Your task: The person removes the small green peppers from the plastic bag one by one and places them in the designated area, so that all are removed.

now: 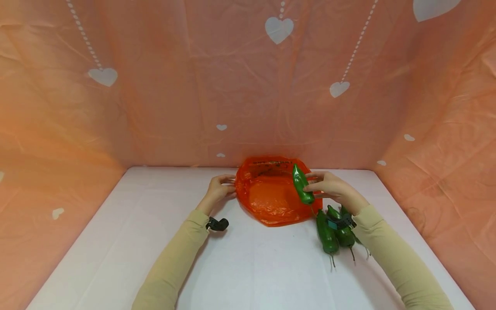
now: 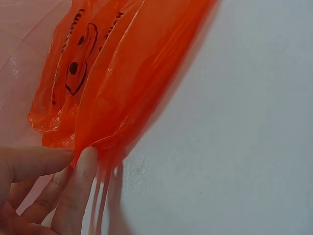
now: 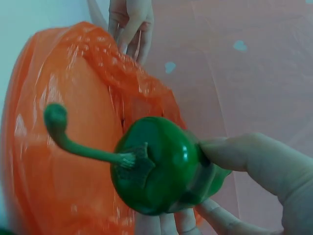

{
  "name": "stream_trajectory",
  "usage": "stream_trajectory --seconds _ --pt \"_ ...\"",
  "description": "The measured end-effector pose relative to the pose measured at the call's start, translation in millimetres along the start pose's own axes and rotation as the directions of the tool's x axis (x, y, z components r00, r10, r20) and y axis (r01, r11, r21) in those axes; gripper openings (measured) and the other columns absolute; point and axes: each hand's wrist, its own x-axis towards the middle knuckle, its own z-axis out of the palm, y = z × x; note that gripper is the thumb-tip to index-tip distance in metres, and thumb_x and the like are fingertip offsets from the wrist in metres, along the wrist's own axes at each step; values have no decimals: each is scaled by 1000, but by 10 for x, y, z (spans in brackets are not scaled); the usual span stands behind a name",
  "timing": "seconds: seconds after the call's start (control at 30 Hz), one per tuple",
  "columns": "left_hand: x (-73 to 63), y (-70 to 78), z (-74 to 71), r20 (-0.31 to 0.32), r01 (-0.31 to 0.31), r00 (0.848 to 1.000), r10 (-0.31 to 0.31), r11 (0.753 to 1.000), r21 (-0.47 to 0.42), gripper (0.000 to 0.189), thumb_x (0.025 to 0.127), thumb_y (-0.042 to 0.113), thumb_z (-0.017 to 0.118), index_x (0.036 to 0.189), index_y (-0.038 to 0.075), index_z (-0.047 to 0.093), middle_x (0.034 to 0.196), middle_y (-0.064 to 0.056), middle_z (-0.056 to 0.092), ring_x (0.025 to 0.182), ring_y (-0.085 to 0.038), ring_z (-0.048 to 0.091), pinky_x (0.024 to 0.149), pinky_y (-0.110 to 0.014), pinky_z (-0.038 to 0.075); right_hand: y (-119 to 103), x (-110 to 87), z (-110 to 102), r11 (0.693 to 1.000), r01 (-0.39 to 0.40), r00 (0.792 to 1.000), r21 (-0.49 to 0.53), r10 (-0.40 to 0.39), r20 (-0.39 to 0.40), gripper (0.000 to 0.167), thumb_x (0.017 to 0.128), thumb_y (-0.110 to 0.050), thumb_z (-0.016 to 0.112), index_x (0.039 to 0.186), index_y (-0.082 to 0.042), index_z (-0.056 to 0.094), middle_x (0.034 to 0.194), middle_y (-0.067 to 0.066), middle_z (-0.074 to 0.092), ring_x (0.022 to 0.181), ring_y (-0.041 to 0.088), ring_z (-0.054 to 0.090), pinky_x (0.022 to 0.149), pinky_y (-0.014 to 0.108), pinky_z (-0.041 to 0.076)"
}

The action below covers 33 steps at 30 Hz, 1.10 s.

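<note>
An orange-red plastic bag (image 1: 267, 211) lies with its mouth spread wide near the back of the table, dark print showing on its inner far side. At its left edge, my left hand (image 1: 218, 190) pinches the rim between thumb and finger, as the left wrist view (image 2: 73, 181) shows of that hand. My right hand (image 1: 334, 187) grips a glossy green pepper (image 1: 301, 185) above the bag's right side. In the right wrist view the held pepper (image 3: 156, 166) points its long curved stem toward the camera, with the thumb on one side and fingers beneath.
Several more green peppers (image 1: 327, 234) lie in a group on the white table (image 1: 252, 267), right of the bag and partly under my right wrist. Peach cloth (image 1: 248, 86) with white hearts rises behind the table and along both sides.
</note>
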Motion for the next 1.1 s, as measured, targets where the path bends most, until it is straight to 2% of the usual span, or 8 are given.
stream_trajectory --seconds 0.27,0.5,0.6,0.73,0.93,0.97,1.1 --pt "0 -9 0 2 2 1000 -2 1000 -7 42 84 -11 63 125 -3 58 117 -25 58 71 -23 66 70 -35 59 139 -173 -254 1000 -17 1000 14 17 -14 64 91 -18 65 141 7 33 121 19 55 100 23 61 100 51 43" --pt "-6 -14 -3 1 5 1000 -5 1000 -22 42 83 -11 63 125 -4 58 116 -25 59 70 -23 66 72 -38 58 299 -349 -512 999 -27 998 -23 25 -58 67 93 -22 64 143 7 30 126 19 51 99 18 60 100 53 42" --pt "0 -11 1 -2 -1 1000 1 1000 -27 42 83 -12 63 124 -4 58 115 -26 59 68 -22 66 70 -38 59 379 -414 -666 999 -15 997 -29 13 -81 68 93 -19 63 144 10 27 119 12 56 95 12 61 97 49 45" --pt "1 -11 8 -13 -7 1000 7 1000 -11 42 83 -11 64 124 -4 59 115 -25 60 69 -23 66 70 -37 59 507 -507 -886 1000 -13 992 -15 11 -123 70 92 -17 64 143 12 25 109 1 59 90 6 61 88 36 51" --pt "-7 -13 9 -14 -10 1000 10 1000 -13 42 83 -11 64 124 -4 59 115 -25 60 70 -24 66 70 -38 59 735 -662 -1179 999 -8 988 -50 0 -152 64 96 -17 58 140 17 25 98 -10 63 87 3 61 79 23 51" --pt "-34 25 10 -7 -4 1000 4 1000 -19 42 83 -12 63 124 -5 58 116 -27 59 71 -26 66 72 -40 58 777 -687 -1224 997 -3 988 -74 -9 -156 59 97 -18 56 138 16 31 100 -7 63 88 2 61 79 23 51" --pt "-40 33 12 4 7 1000 -7 999 -35 42 84 -10 64 125 -4 58 116 -27 58 73 -26 67 75 -41 57 941 -783 -1338 995 -1 983 -104 -18 -183 46 99 -22 53 131 10 44 103 -12 61 89 1 59 78 21 50"
